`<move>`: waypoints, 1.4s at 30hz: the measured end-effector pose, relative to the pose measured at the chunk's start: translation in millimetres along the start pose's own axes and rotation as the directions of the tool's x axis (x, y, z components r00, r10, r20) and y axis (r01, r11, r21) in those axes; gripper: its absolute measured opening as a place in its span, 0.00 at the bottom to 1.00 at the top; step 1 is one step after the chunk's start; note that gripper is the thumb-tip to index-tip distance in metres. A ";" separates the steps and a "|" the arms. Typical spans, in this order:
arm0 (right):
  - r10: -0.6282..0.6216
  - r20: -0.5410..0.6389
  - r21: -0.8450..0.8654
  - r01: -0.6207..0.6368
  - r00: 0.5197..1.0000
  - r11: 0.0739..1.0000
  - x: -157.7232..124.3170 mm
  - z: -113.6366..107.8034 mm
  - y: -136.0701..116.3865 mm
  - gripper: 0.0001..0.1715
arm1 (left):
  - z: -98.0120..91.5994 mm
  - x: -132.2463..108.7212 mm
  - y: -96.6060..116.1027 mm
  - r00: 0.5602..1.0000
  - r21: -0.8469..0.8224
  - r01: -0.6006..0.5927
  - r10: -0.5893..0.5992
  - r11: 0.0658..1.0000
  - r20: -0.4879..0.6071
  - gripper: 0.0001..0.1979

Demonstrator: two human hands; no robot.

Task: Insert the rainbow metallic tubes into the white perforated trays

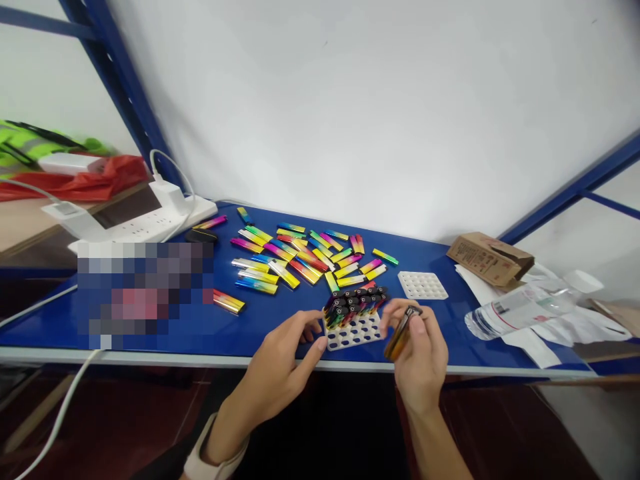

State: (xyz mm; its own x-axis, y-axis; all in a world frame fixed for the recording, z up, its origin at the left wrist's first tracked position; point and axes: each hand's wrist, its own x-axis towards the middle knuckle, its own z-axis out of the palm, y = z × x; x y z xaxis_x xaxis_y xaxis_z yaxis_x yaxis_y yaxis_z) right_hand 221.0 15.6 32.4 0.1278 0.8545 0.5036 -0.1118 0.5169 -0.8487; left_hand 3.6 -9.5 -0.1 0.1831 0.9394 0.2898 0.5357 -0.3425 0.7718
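Though near the table edge point(360, 365), white tray point(354, 345) between hands point(280, 360) point(423, 357).

A blue table point(220, 340) carries scattered lighters point(306, 271) and white trays point(423, 285).

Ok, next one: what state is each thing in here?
Left hand: at the near tray's edge, grip unclear
Right hand: closed on a lighter
Near tray: back part holding black-topped lighters, front holes unfilled
Far tray: lying flat, holes showing
Loose lighters: lying scattered
Bottle: on its side
Power strip: adapter plugged in
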 end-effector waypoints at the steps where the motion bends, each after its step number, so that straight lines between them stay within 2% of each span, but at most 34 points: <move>1: 0.027 0.047 0.041 -0.029 0.999 0.999 3.1 -0.9 0.5 0.13 | -0.1 0.5 0.7 1.000 0.009 -0.001 0.001 1.000 -0.003 0.14; 4: 0.131 0.188 0.158 -0.162 0.973 0.974 9.4 -2.1 4.5 0.12 | -1.1 1.0 1.7 1.000 0.016 -0.006 0.006 1.000 -0.001 0.11; 7: 0.216 0.199 0.235 -0.261 0.956 0.936 11.6 -1.7 10.9 0.12 | -2.1 1.8 1.9 1.000 0.017 -0.012 0.012 1.000 0.005 0.09; 10: 0.255 0.202 0.280 -0.305 0.946 0.910 11.6 -1.1 14.8 0.15 | -1.8 3.4 2.5 1.000 0.027 -0.019 0.019 0.999 0.006 0.08; 13: 0.291 0.169 0.188 -0.321 0.942 0.928 10.4 -0.5 13.7 0.19 | -1.3 4.6 3.6 0.999 0.029 -0.033 0.033 0.999 0.011 0.07; 17: 0.284 0.148 0.036 -0.292 0.948 0.956 8.7 0.6 9.0 0.18 | -1.7 4.4 4.9 0.999 0.043 -0.045 0.045 0.998 0.012 0.07; 22: 0.316 0.213 0.163 -0.352 0.925 0.922 10.1 -3.2 12.3 0.16 | -1.8 4.2 5.3 0.999 0.054 -0.048 0.048 0.997 0.004 0.07; 27: 0.374 0.258 0.304 -0.442 0.891 0.844 12.3 -8.1 18.0 0.31 | -0.8 4.1 4.6 0.997 0.045 -0.071 0.071 0.996 0.003 0.06; 39: 0.465 0.198 0.216 -0.502 0.863 0.838 12.1 -14.9 32.8 0.24 | -1.0 4.9 3.5 0.997 0.056 -0.074 0.073 0.996 0.013 0.07; 42: 0.462 0.185 0.226 -0.495 0.867 0.839 12.1 -14.1 31.1 0.26 | -0.4 4.8 2.6 0.997 0.062 -0.073 0.072 0.995 0.007 0.07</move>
State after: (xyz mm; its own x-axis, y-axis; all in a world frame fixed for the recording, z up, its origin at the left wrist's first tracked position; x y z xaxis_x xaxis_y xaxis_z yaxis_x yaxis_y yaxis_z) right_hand 233.0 41.3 9.8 -0.1236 0.9895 0.0743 -0.3797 0.0220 -0.9248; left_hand 5.5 -5.9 3.5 0.2270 0.9123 0.3409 0.5712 -0.4083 0.7120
